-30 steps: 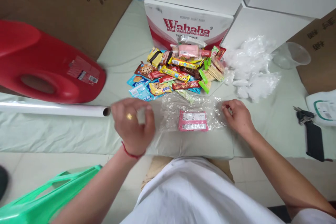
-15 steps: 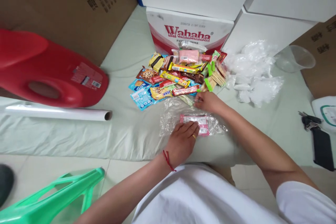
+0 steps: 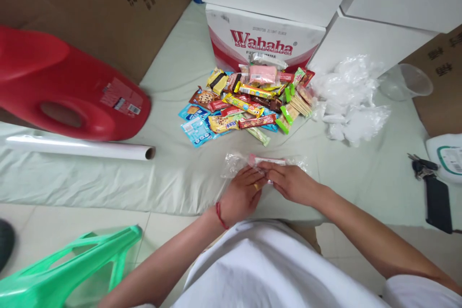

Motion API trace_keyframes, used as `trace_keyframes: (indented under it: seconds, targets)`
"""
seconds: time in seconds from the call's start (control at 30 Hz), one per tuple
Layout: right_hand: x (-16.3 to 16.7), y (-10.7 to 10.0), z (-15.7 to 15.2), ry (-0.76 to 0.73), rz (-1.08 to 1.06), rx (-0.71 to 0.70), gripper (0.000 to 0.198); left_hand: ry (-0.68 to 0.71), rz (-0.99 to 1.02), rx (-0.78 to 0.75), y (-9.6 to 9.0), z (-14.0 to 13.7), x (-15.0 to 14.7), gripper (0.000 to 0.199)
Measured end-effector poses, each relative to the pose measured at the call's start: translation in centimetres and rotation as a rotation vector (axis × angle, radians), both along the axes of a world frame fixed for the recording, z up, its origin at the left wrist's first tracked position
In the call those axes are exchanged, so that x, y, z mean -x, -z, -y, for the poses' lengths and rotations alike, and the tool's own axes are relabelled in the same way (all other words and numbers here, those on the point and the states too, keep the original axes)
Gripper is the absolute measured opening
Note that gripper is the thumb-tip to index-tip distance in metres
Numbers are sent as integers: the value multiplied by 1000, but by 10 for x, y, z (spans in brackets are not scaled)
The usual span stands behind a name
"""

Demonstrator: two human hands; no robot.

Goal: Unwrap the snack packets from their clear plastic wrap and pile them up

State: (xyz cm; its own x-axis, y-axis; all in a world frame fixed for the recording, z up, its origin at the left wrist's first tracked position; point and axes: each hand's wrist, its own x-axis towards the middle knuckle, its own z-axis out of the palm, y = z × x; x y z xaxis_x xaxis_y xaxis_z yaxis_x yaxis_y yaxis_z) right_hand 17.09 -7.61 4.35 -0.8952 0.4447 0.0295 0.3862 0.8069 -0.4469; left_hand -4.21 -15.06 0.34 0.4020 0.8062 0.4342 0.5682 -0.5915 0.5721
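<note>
A flat pink-and-white packet [image 3: 271,160] lies near the table's front edge, wrapped in a crinkled clear plastic bag [image 3: 231,163]. My left hand [image 3: 242,195], a red cord at its wrist, presses its fingers together on the packet's left near part. From the right, my right hand [image 3: 290,182] closes its bent fingers on the same packet, its fingertips meeting those of the left. The near part of the packet is hidden under both hands. Beyond them lies a heap of wrapped snacks [image 3: 250,105], with bars, biscuits and green-ended stick packs.
Crumpled clear bags [image 3: 350,96] and a clear plastic bowl [image 3: 406,82] lie right of the snacks. A Wahaha carton [image 3: 265,41] stands behind. At left are a red jug [image 3: 83,91] and a white roll [image 3: 79,148]. Keys [image 3: 424,167] and a black phone [image 3: 437,204] lie at right.
My right hand has come back from the bag's far edge to the packet beside my left hand. The bag's far part is drawn in over the packet.
</note>
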Motion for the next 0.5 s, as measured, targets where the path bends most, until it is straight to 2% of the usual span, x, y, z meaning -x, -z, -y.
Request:
trace_keyframes:
  seconds: [0.07, 0.13, 0.2, 0.23, 0.27, 0.33, 0.43, 0.47, 0.5]
  targets:
    - [-2, 7, 6, -17, 1, -58, 31, -61, 215, 33, -1, 6, 19, 36]
    - [-2, 7, 10, -58, 15, -100, 24, -301, 410, 134, -3, 6, 39, 27]
    - [-1, 4, 12, -109, 25, -115, 19, -626, 556, 265, -6, -5, 57, 21]
    - [-1, 2, 12, -131, 29, -116, 17, -733, 586, 336, -7, -14, 63, 24]
    - [0, 1, 13, -149, 36, -116, 17, -755, 593, 398, -9, -24, 67, 32]
    - [0, -1, 12, -168, 60, -108, 18, -634, 457, 514, -13, -42, 68, 45]
    - [-2, -2, 12, -165, 85, -86, 22, -383, 34, 684, -22, -53, 62, 55]
    - [-3, -1, 12, -160, 84, -76, 24, -341, -110, 715, -25, -52, 61, 53]
    - [-5, -1, 13, -152, 79, -67, 26, -316, -230, 737, -29, -49, 61, 44]
